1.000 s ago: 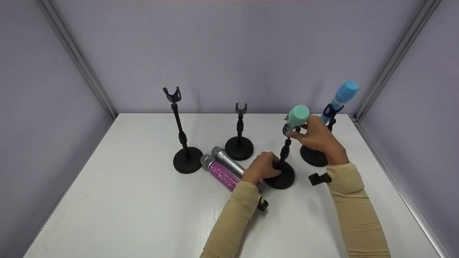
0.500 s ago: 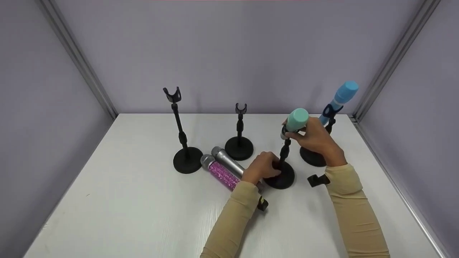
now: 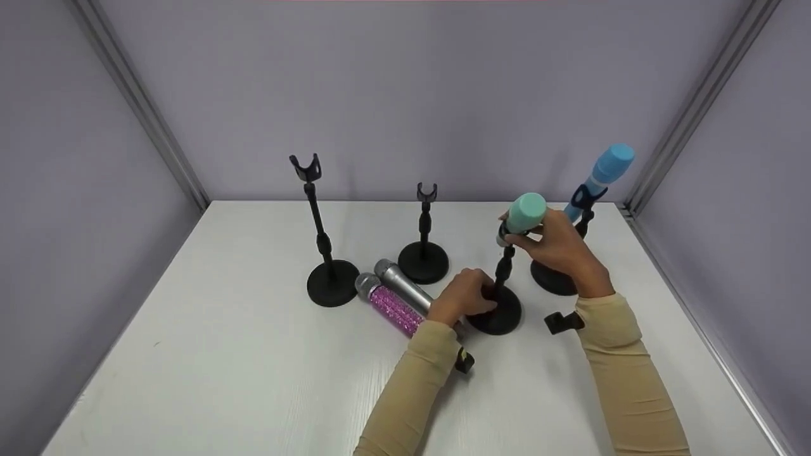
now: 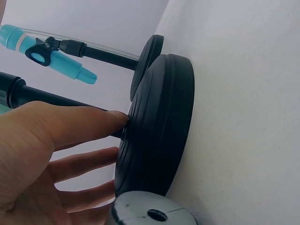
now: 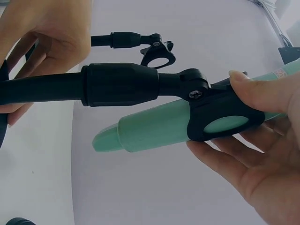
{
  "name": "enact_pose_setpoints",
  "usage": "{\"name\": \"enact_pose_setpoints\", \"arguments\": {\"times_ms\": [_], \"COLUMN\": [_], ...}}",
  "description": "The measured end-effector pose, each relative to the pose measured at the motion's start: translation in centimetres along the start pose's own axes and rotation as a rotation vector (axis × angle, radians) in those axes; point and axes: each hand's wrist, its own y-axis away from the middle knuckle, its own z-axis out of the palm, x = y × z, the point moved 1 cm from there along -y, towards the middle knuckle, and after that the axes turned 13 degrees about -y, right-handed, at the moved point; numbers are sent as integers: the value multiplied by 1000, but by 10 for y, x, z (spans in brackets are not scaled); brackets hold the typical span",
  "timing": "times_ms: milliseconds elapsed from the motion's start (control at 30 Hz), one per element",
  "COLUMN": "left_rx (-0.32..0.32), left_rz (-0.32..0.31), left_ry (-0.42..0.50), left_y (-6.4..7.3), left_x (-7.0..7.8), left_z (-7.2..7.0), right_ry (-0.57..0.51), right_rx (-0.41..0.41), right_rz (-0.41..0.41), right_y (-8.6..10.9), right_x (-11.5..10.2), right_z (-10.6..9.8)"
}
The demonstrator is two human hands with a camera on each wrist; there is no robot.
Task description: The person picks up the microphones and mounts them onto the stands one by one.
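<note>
A mint-green microphone (image 3: 527,212) sits in the clip of a black microphone stand (image 3: 504,269), tilted with its head up. My right hand (image 3: 557,244) holds the microphone at the clip, thumb on one side and fingers on the other. In the right wrist view, the clip (image 5: 225,115) wraps round the green body and the tapered tail sticks out below. My left hand (image 3: 466,294) holds the same stand low down. Its thumb (image 4: 93,124) presses on the round base (image 4: 161,122) by the pole, with the other fingers touching the base's edge.
A blue microphone (image 3: 609,166) rests in a stand behind my right hand. Two stands (image 3: 332,283) (image 3: 423,261) with bare clips stand at left and centre. A silver microphone (image 3: 402,283) and a pink glitter microphone (image 3: 394,308) lie beside my left hand on the white table (image 3: 222,354).
The green microphone has moved slightly down into the clip, its tail now showing below, and my right hand has lowered with it. My left hand stays on the base.
</note>
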Motion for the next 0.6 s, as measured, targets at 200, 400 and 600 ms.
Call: {"name": "enact_pose_setpoints", "arguments": {"times_ms": [200, 400, 600], "left_rx": [-9, -10, -11], "left_rz": [-5, -19, -19], "left_ry": [10, 9, 20], "left_y": [0, 0, 0], "left_x": [0, -1, -1], "left_z": [-2, -2, -1], "right_ry": [-21, -14, 36], "right_rx": [38, 52, 19], "right_rz": [10, 86, 270], "right_y": [5, 17, 33], "right_x": [2, 6, 3], "right_z": [2, 2, -5]}}
